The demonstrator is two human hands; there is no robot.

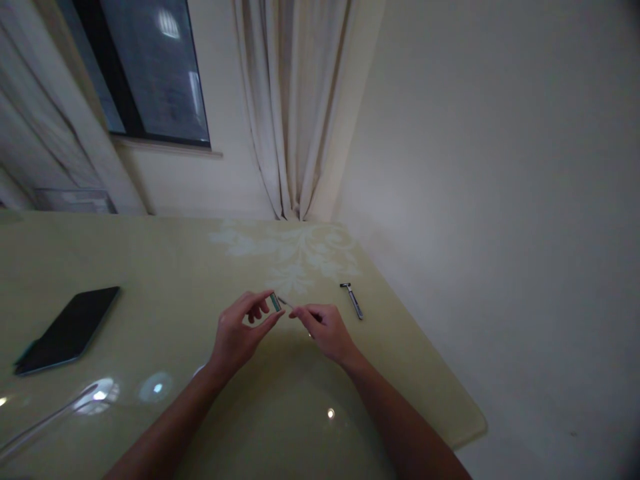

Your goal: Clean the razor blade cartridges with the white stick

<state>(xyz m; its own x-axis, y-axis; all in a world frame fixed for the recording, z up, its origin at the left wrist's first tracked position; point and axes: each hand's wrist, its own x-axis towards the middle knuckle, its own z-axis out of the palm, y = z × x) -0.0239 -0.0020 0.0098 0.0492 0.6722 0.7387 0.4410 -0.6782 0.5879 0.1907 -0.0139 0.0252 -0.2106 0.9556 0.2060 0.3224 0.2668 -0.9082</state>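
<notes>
Pinched by its ends between the thumb and index finger of my left hand [243, 327] is a small, dark green rectangular piece [275, 303], too small to name for sure. My right hand [323, 327] is closed on a thin stick-like tool [286, 303] with a greyish tip. That tip is at the right side of the green piece; whether the two touch I cannot tell. Both hands are above the table, with the left one's other fingers curled. To the right of my right hand lies a razor [353, 300] with a dark handle, its head pointing away from me.
A pale yellow-green glossy table [165, 267] with a white floral pattern spreads under my hands. At the left lies a black tablet [70, 331], and a white cable [45, 421] runs nearer me. A wall [490, 200] borders the right side; curtains [295, 100] hang behind.
</notes>
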